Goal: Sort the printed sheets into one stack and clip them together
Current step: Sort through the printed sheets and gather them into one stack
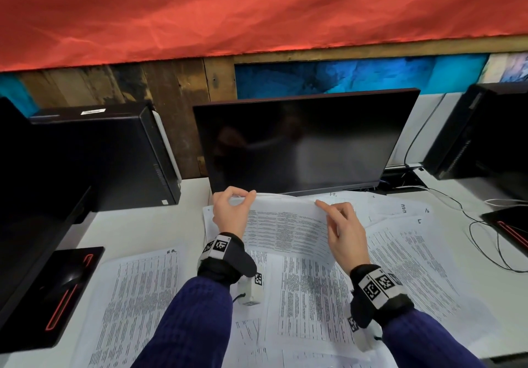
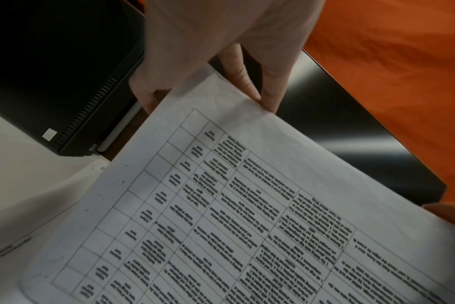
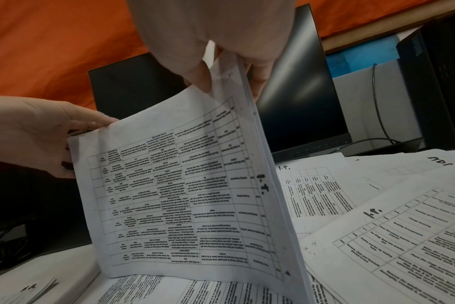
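Observation:
A thin bundle of printed table sheets (image 1: 285, 227) stands tilted on its lower edge on the white desk (image 1: 137, 225), just in front of the monitor. My left hand (image 1: 245, 196) pinches its top left corner, and my right hand (image 1: 325, 210) pinches its top right corner. In the left wrist view the fingers (image 2: 270, 98) sit behind the bundle's (image 2: 247, 205) upper edge. The right thumb (image 3: 200, 78) presses the front of the bundle (image 3: 182, 185), which carries a handwritten mark. More printed sheets (image 1: 308, 296) lie spread flat under and around it. I see no clip.
A dark monitor (image 1: 300, 145) stands right behind the bundle. Black computer towers flank it at the left (image 1: 100, 156) and right (image 1: 480, 130). Cables (image 1: 485, 242) loop on the desk at the right. A black stand base (image 1: 57, 290) sits at the left front. Loose sheets (image 1: 137, 305) cover the near desk.

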{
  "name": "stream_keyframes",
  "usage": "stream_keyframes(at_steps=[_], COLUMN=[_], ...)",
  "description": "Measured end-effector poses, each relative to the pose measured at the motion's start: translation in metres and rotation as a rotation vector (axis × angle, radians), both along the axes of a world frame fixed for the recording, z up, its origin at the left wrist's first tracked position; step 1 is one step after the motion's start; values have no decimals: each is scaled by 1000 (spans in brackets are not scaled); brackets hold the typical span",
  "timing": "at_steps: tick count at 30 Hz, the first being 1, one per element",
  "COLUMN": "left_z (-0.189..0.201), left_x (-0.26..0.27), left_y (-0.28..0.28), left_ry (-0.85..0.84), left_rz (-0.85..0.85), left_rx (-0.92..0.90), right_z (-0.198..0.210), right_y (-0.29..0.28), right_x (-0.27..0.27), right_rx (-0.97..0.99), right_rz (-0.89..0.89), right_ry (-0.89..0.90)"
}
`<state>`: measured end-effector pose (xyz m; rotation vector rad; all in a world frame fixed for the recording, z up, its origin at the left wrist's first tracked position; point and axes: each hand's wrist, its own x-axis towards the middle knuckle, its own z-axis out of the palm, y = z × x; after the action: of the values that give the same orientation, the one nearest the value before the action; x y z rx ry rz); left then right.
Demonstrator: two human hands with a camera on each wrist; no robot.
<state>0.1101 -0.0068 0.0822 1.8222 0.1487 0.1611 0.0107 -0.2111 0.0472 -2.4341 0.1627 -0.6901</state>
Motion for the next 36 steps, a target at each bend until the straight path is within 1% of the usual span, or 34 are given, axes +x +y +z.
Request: stream_keyframes(at_steps=[5, 7, 8, 9, 11, 12, 13, 14, 15, 16, 17, 19, 21, 23, 25, 26, 27, 28, 30, 31, 32, 34, 36], left_z=[-1, -2, -4, -6, -9, -7, -5, -3, -1, 1, 3, 4, 4, 10, 22, 29, 35, 39, 39, 36, 30, 10, -11], left_x=[0, 3, 4, 5, 5, 2, -1, -4, -8, -13, -18, -25, -28, -30, -28, -26, -23, -19, -13, -14, -15, -23, -36], left_y=[1, 1, 1, 1, -2, -5, -10, -16, -25, -35, -46, -60, -66, -60, -47, -37, -27, -16, 7, 15, 20, 23, 21], left_ry=[-54, -126, -178, -228, -334, -406, -480, -544, -566, -554, -521, -441, -428, -429, -435, -417, -366, -296, -173, -139, -108, -53, -23], left_rz=[15, 19, 11, -8, -77, -141, -225, -326, -445, -555, -627, -662, -645, -644, -594, -561, -532, -511, -505, -505, -495, -396, -246], left_rx=[-8, 47, 164, 371, 869, 1042, 1153, 1215, 1251, 1280, 1310, 1359, 1362, 1310, 1215, 1129, 997, 826, 434, 274, 152, 22, -44], right_z=[1, 2, 3, 3, 4, 5, 5, 5, 5, 6, 6, 7, 6, 0, -11, -17, -20, -24, -21, -15, -7, 11, 23], right_y=[-1, 0, 1, 1, 0, 0, -1, -1, -1, -1, -1, -3, -6, -8, -12, -15, -17, -20, -22, -21, -18, -6, 9], right_x=[1, 1, 1, 2, 5, 6, 8, 9, 9, 9, 9, 8, 4, -2, -10, -14, -17, -18, -16, -13, -9, -2, 2], right_rx=[22, 44, 62, 80, 109, 113, 112, 110, 110, 112, 115, 122, 166, 277, 439, 541, 660, 797, 1078, 1163, 1209, 1253, 1296], right_rz=[2, -3, -7, -16, -44, -52, -54, -54, -54, -56, -54, -50, -50, -91, -229, -302, -338, -317, -121, -6, 100, 230, 236], right_ry=[-10, 5, 13, 20, 28, 30, 32, 34, 37, 39, 43, 45, 44, 21, 22, 54, 102, 158, 279, 345, 380, 359, 299])
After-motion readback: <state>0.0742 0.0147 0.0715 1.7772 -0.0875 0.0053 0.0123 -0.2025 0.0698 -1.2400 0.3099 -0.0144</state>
